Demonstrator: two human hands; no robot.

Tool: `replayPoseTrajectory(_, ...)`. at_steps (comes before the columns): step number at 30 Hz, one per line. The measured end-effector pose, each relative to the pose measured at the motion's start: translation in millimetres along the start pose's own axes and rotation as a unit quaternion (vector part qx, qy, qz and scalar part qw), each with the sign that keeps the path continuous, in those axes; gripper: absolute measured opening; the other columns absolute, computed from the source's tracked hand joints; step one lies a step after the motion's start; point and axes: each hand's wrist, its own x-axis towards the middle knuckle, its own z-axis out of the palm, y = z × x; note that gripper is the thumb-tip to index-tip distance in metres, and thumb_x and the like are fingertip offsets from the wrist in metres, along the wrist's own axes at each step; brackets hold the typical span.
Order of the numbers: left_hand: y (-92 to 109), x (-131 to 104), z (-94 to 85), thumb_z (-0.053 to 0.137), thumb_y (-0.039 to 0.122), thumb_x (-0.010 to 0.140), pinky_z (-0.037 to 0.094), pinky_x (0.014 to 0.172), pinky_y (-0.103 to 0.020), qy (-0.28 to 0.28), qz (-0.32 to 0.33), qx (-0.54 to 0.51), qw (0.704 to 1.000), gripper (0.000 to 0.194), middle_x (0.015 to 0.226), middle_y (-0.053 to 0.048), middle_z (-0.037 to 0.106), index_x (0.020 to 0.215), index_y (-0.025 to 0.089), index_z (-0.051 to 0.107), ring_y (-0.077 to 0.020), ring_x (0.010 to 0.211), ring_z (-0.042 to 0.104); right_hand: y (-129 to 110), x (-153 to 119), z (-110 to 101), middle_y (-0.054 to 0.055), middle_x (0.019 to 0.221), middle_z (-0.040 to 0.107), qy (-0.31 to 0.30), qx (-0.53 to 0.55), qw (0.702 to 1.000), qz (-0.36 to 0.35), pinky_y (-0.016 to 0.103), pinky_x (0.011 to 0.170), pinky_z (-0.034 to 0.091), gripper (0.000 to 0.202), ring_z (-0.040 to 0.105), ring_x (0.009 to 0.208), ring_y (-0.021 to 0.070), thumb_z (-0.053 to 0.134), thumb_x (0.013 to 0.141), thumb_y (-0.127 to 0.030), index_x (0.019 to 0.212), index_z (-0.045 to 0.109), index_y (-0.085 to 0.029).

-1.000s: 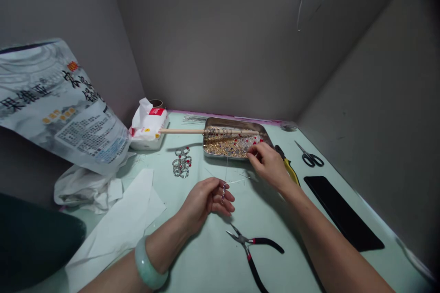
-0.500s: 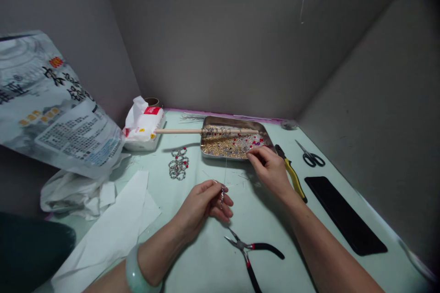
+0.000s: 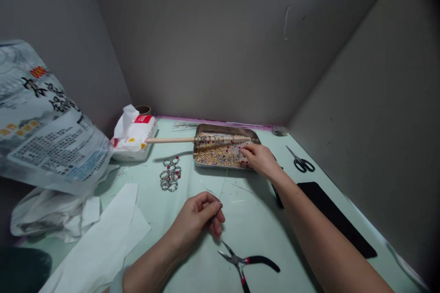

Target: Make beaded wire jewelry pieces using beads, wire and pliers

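Pinching a thin silver wire between thumb and fingertips, the left hand rests low over the pale green counter, its fingers clenched on the strand's near end. The wire's long axis runs almost straight away from the person, tilting slightly right, its far end pointing toward the shallow rectangular metal tray of gold, silver and red beads. The right hand reaches over the tray's near right corner, fingers curled with their tips down among the beads; whether they hold one cannot be told at this size.

Across the tray's far side lies a long pale wooden dowel, its axis running left to right, one end resting toward a white tissue pack with a red label. A small cluster of silver wire rings set with red beads sits on the counter just left of the tray. Black-handled needle-nose pliers with red trim lie near the left hand, tips pointing toward it. Small black-handled scissors and a flat black rectangular slab lie to the right, white paper sheets to the left.
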Motion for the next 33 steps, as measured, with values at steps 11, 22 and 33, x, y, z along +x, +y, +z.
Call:
replayPoseTrajectory(11, 2.0, -0.5, 2.9, 0.064, 0.032, 0.077, 0.041, 0.041, -0.02, 0.047, 0.004, -0.026, 0.999, 0.023, 0.06, -0.002, 0.061, 0.071, 0.014, 0.05, -0.008, 0.039, 0.052, -13.5, 38.4, 27.7, 0.008, 0.089, 0.071, -0.114, -0.179, 0.976, -0.053, 0.028, 0.067, 0.041, 0.014, 0.063, 0.085, 0.0231, 0.059, 0.079, -0.024, 0.083, 0.071, -0.02)
replayPoseTrajectory(22, -2.4, 0.9, 1.1, 0.063, 0.034, 0.077, 0.043, 0.043, -0.023, 0.03, 0.013, -0.003, 0.999, 0.024, 0.063, -0.003, 0.062, 0.072, 0.015, 0.049, -0.0088, 0.041, 0.053, -26.2, 45.0, 26.7, 0.009, 0.117, 0.057, -0.209, -0.239, 0.948, -0.022, 0.04, 0.083, 0.051, 0.03, 0.059, 0.098, 0.02, 0.055, 0.091, -0.032, 0.117, 0.055, -0.016)
replayPoseTrajectory(33, -1.0, -1.1, 2.9, 0.063, 0.033, 0.076, 0.042, 0.043, -0.021, 0.026, 0.026, 0.0, 0.999, 0.023, 0.063, -0.003, 0.062, 0.072, 0.015, 0.049, -0.0087, 0.042, 0.054, -16.7, 26.5, 7.1, 0.011, 0.097, 0.061, -0.102, -0.028, 0.994, 0.018, 0.033, 0.074, 0.046, 0.02, 0.057, 0.086, 0.0188, 0.049, 0.091, -0.029, 0.093, 0.058, -0.012)
